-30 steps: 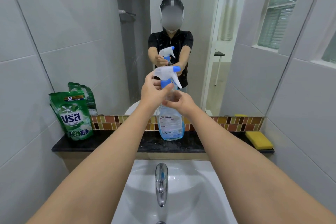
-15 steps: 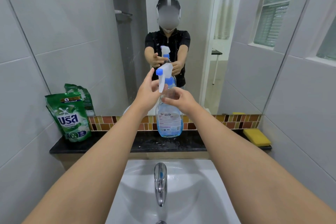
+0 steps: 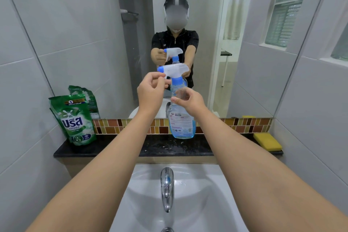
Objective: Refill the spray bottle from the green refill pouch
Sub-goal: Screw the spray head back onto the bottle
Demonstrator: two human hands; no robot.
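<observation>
Nozzle of the spray head now points to the left of the frame; half a second ago it faced the camera, and a second ago it pointed right, so the head is turning on the bottle, likely being unscrewed. The left hand has its fingers curled on the trigger side of the head; the right hand grips the neck. The bottle stands on the counter at centre frame. The pouch waits unopened at centre left. Pouring comes only once the head is off.
</observation>
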